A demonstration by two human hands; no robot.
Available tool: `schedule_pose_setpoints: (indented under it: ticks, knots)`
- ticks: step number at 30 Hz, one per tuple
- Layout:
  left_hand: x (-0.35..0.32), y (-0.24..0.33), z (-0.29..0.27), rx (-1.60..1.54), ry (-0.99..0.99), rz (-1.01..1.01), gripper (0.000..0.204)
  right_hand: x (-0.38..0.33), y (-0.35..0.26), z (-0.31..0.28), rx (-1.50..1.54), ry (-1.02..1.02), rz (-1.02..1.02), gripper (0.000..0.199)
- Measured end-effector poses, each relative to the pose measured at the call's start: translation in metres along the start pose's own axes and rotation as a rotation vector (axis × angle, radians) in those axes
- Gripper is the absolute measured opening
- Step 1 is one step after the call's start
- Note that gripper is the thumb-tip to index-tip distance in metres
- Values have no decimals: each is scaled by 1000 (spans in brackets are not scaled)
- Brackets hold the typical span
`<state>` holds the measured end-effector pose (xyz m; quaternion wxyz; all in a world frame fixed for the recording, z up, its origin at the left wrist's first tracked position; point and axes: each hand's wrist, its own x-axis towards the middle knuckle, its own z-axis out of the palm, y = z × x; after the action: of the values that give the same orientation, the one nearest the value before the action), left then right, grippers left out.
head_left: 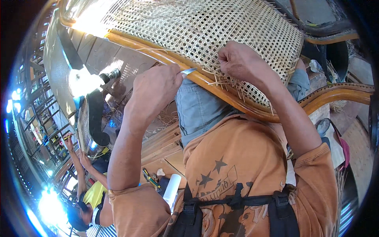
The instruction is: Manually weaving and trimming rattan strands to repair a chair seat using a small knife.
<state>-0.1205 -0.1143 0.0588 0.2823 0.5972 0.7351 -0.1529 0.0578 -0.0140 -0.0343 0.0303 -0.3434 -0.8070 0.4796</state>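
Note:
A woven cane panel (185,27) in a curved, glossy wooden frame (205,81) rests across my lap. My left hand (156,89) is closed around a small metal blade (188,71) whose tip points right, toward the frame's rim. My right hand (242,63) pinches loose cane strand ends (227,81) that stick out at the panel's lower edge, just above the frame. The two hands are a short way apart, with the blade tip between them.
Another person in a yellow top (92,195) works at the lower left with arms raised. A white tube (172,189) and a yellow-handled tool (150,177) lie on wooden boards below my left elbow. More curved wooden frames (339,93) sit at the right.

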Motion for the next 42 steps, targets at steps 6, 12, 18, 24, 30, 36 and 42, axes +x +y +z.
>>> schedule_pose_setpoints:
  ticks: [6, 12, 18, 24, 30, 36, 42]
  knots:
    - [-1, -14, 13, -131, 7, 42, 30, 9, -11, -5, -147, -95, 13, 12]
    - [-6, -16, 14, -221, -3, 67, 28, 26, -18, -14, -397, -327, -110, 10]
    - [-4, -18, 17, -280, -31, 61, 27, 38, -12, -23, -410, -471, -177, 8]
    - [4, -15, 19, -410, 46, -50, 27, 27, -3, -19, -318, -340, -310, 7]
    - [9, -5, 16, -387, 64, -92, 24, 28, -4, -15, -344, -275, -386, 11]
    - [12, 13, 20, -385, 213, -122, 19, 14, -5, -4, -295, -180, -357, 12]
    - [23, 26, 30, -225, 197, 76, 16, 7, -4, 3, -280, -120, -224, 13]
